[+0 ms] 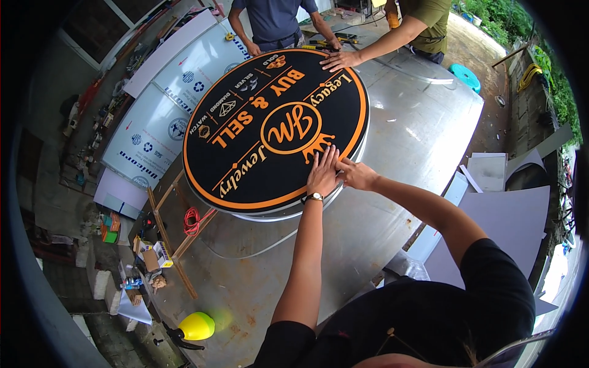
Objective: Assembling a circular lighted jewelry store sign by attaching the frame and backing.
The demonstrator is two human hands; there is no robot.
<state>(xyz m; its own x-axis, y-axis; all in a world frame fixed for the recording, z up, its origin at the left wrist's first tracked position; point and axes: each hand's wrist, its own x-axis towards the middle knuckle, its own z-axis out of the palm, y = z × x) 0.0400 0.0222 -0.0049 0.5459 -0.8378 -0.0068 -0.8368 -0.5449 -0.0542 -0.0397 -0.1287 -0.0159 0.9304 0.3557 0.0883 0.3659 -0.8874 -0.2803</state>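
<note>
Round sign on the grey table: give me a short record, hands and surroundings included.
Sign: round, black with orange trim
Left hand: flat on the sign near its edge
Right hand: beside the left, at the sign's rim; grip unclear
Co-worker's hand: on the sign's far edge
Nearby: red coil, yellow bottle, grey table beneath

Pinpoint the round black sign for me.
In the head view, the round black sign sits just above centre, over the metal table, with the left hand and right hand at its near right edge.

Round sign: smooth, matt face; tabletop: shiny, stained metal; slatted frame: wood
</note>
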